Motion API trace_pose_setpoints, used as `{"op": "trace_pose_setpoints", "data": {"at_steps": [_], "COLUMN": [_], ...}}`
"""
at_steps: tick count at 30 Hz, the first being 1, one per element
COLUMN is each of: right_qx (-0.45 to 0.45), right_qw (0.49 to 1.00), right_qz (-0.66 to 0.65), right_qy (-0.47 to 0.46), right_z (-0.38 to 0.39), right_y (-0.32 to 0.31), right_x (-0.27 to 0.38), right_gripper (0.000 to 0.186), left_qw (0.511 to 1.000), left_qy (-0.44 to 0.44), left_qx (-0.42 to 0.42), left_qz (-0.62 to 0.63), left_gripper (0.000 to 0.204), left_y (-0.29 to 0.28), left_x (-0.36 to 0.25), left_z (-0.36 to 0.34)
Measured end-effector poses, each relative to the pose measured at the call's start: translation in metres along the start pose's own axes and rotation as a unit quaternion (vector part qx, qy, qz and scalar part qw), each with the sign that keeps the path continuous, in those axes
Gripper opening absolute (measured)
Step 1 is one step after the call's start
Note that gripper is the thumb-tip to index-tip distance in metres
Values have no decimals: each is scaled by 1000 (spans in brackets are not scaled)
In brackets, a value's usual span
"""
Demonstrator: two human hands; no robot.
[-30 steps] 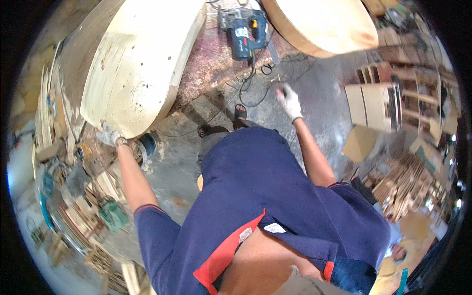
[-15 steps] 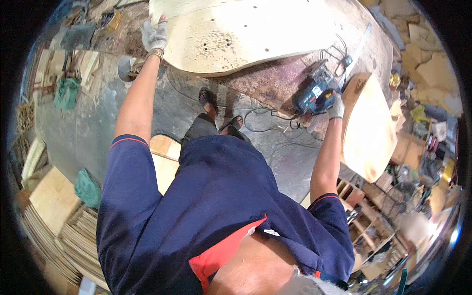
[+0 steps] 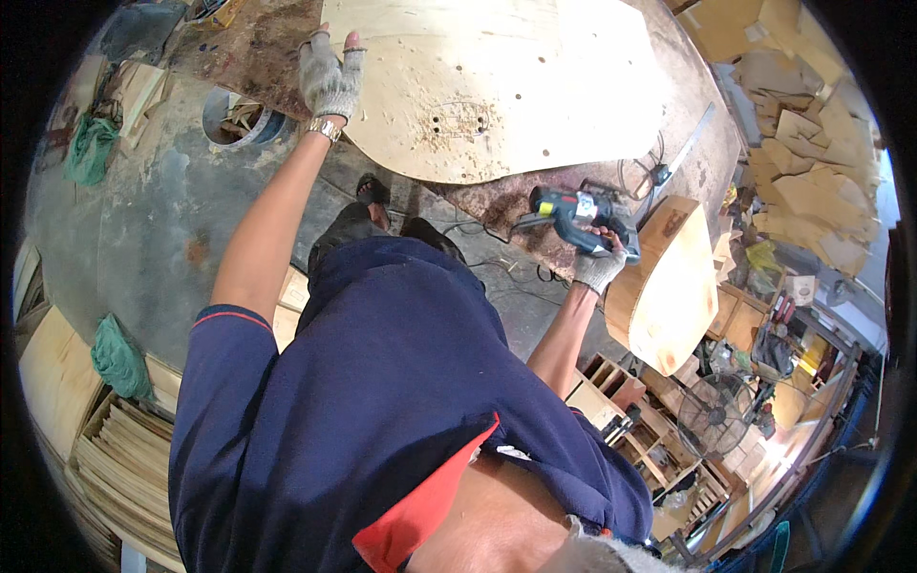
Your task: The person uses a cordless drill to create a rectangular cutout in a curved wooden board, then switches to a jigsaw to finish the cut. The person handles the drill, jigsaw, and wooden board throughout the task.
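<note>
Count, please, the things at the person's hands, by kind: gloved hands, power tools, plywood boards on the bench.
Gloved hands: 2 (left hand, right hand)
Power tools: 1 (blue power tool, in the right hand)
Plywood boards on the bench: 1 (plywood board, under the left hand)
Total: 4

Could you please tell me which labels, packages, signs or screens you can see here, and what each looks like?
Label: a small pale patch on the side of the blue power tool, held by the right hand at the plywood sheet's edge; print too small to make out.
No packages, signs or screens show.
</note>
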State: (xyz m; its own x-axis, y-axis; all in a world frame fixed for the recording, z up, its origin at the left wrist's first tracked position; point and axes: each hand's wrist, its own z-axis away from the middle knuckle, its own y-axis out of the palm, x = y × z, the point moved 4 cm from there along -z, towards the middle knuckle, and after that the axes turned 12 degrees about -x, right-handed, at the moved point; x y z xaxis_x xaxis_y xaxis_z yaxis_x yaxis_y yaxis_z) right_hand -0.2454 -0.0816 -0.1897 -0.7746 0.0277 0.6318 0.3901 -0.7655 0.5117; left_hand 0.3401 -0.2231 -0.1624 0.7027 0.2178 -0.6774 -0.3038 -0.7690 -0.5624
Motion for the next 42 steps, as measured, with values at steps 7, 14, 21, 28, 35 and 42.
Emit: {"op": "trace_pose_setpoints", "data": {"at_steps": [7, 14, 21, 28, 35, 42], "right_qx": [-93, 57, 285, 497, 529, 583], "right_qw": [927, 832, 505, 321, 256, 202], "right_qz": [303, 512, 755, 773, 780, 767], "right_qy": [-200, -205, -307, -230, -214, -173], "right_z": [142, 234, 221, 184, 156, 145], "right_y": [38, 111, 233, 322, 338, 353], "right_x": [30, 81, 67, 6, -10, -33], "right_gripper": [26, 52, 58, 26, 21, 28], "left_qw": [998, 996, 976, 992, 989, 982], "left_qy": [17, -57, -211, -66, -67, -68], "left_qx": [-33, 29, 32, 4, 11, 42], "left_qz": [43, 65, 34, -104, -128, -168], "left_gripper": [67, 73, 67, 33, 31, 35], "left_y": [5, -3, 29, 15, 4, 5], "left_x": [8, 5, 33, 42, 19, 18], "left_z": [3, 0, -3, 3, -6, -7]}}
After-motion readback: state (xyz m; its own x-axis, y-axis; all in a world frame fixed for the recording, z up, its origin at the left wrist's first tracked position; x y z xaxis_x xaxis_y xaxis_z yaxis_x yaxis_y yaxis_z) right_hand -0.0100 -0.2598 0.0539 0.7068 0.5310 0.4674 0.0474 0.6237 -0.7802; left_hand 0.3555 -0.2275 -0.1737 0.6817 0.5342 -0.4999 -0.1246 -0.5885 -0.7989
